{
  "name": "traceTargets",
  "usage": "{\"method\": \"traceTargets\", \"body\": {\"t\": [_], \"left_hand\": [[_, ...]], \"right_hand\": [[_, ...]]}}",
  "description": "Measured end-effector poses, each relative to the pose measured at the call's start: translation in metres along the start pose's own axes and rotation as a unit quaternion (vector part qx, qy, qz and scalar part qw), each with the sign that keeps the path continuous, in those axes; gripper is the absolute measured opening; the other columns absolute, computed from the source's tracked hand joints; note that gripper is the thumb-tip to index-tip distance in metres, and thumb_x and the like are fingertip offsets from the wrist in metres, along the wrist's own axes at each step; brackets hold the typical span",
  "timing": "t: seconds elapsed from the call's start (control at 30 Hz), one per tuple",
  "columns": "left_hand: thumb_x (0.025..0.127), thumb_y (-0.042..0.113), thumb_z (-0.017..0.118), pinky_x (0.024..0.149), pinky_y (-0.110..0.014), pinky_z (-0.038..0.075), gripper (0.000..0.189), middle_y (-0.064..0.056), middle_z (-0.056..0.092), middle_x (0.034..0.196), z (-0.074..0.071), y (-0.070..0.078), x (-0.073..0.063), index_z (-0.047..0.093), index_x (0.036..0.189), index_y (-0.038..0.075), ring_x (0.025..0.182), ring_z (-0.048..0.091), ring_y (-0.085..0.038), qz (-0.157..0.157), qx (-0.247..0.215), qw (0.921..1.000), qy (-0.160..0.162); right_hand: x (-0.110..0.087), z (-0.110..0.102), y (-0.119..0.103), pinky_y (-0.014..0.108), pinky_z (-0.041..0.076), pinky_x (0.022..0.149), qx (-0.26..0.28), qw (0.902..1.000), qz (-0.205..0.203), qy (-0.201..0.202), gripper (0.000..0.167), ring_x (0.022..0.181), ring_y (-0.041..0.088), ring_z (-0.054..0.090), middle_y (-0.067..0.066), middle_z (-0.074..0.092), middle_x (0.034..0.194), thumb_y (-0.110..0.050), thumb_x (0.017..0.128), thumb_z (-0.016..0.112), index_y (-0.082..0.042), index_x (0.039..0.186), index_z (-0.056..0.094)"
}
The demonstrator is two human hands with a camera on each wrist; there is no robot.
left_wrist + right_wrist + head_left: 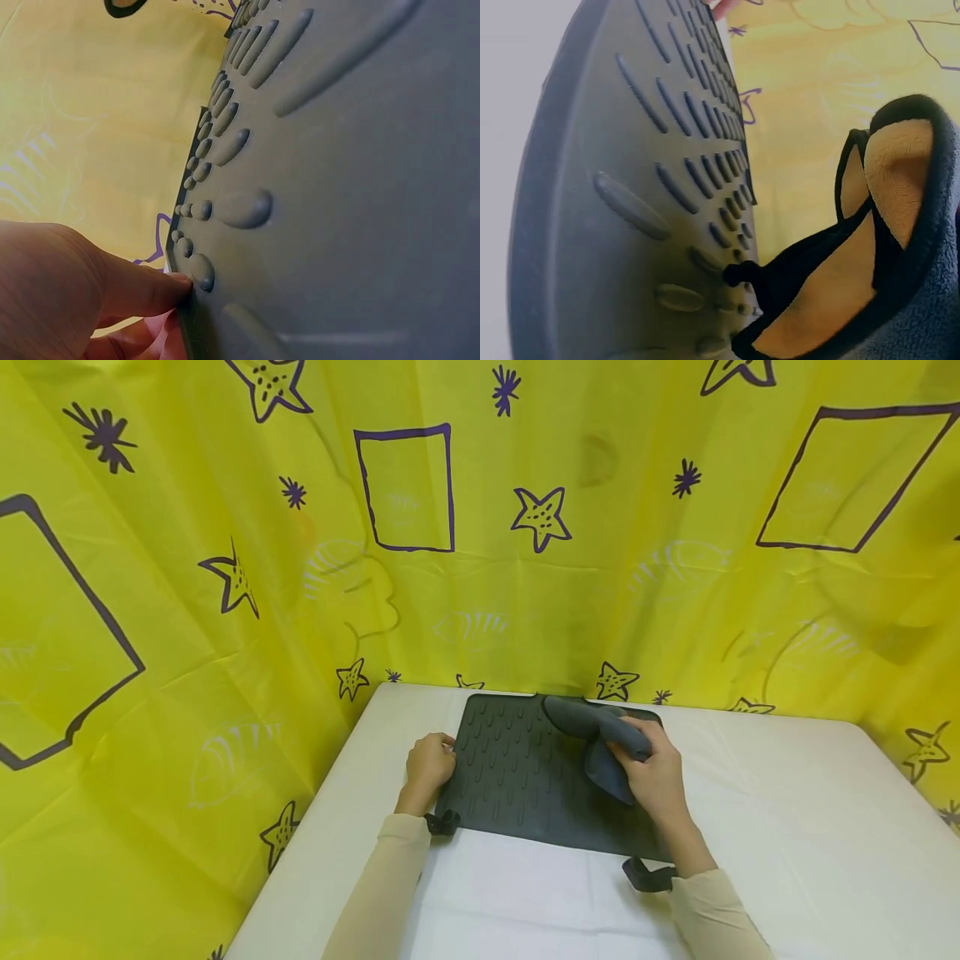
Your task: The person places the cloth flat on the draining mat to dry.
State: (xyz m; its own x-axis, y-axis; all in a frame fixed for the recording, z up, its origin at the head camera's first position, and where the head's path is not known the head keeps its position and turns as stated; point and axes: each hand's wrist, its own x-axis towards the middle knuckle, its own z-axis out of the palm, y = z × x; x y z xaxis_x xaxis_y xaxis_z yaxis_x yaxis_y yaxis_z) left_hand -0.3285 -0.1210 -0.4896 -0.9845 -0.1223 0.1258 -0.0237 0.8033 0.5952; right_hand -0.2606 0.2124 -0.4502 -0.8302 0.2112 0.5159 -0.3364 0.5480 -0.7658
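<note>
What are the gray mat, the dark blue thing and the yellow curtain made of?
The gray mat looks like rubber or plastic, mostly matte: its ridges seem molded in. The dark blue thing seems to be soft fabric: its outside looks fuzzy, its tan lining fleecy. The yellow curtain may be thin plastic or smooth cloth: it creases, with slight sheen.

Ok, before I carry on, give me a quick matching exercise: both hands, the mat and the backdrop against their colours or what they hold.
Column one
1. left hand
2. right hand
3. ridged mat
4. backdrop

Column two
A. dark grey
B. holds the tan-lined fabric item
C. yellow
D. pinches the ridged mat's edge

Pairs: 1-D, 2-B, 3-A, 4-C
</note>
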Motion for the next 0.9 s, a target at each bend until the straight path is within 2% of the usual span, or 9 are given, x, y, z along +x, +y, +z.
{"method": "traceTargets", "body": {"t": [0.17,0.33,0.4,0.57,0.9], "left_hand": [[0.091,0.009,0.065,0.077,-0.049,0.058,0.022,-0.009,0.079,0.1,0.001,0.0,0.001,0.078,0.108,0.01,0.093,0.074,-0.035,0.003,0.001,1.0,0.002],[0.091,0.009,0.064,0.077,-0.049,0.058,0.022,-0.009,0.079,0.101,0.002,-0.001,0.001,0.078,0.108,0.01,0.094,0.074,-0.035,0.0,0.003,1.0,0.005],[0.091,0.009,0.064,0.077,-0.049,0.058,0.022,-0.009,0.079,0.102,0.001,0.0,0.001,0.078,0.108,0.01,0.094,0.074,-0.035,-0.003,0.004,1.0,0.004],[0.091,0.008,0.064,0.078,-0.049,0.058,0.023,-0.009,0.079,0.102,0.0,-0.001,0.0,0.078,0.109,0.009,0.094,0.074,-0.036,-0.003,0.003,1.0,0.002],[0.091,0.008,0.064,0.077,-0.049,0.058,0.023,-0.01,0.079,0.101,0.002,-0.002,0.0,0.078,0.109,0.009,0.093,0.074,-0.035,0.003,0.001,1.0,0.005]], "right_hand": [[-0.001,0.004,0.005,0.02,0.042,0.089,-0.018,0.9997,-0.01,-0.014,0.036,0.101,0.006,0.057,0.013,0.069,0.114,-0.005,0.088,0.079,-0.006,0.122,0.069],[-0.004,0.01,0.01,0.042,0.047,0.093,-0.031,0.9987,-0.005,-0.04,0.037,0.107,0.032,0.063,0.017,0.068,0.118,-0.006,0.089,0.078,-0.005,0.124,0.068],[-0.006,0.012,0.011,0.052,0.047,0.093,-0.032,0.9977,-0.003,-0.059,0.037,0.109,0.038,0.063,0.019,0.067,0.119,-0.007,0.09,0.077,-0.005,0.125,0.066],[-0.01,0.018,0.014,0.061,0.046,0.098,-0.044,0.9918,0.014,-0.119,0.039,0.115,0.043,0.061,0.021,0.064,0.125,-0.01,0.093,0.074,-0.005,0.13,0.063],[-0.014,0.025,0.016,0.065,0.044,0.104,-0.081,0.9729,0.031,-0.214,0.041,0.127,0.045,0.057,0.021,0.061,0.135,-0.02,0.097,0.071,-0.009,0.135,0.06]]}}
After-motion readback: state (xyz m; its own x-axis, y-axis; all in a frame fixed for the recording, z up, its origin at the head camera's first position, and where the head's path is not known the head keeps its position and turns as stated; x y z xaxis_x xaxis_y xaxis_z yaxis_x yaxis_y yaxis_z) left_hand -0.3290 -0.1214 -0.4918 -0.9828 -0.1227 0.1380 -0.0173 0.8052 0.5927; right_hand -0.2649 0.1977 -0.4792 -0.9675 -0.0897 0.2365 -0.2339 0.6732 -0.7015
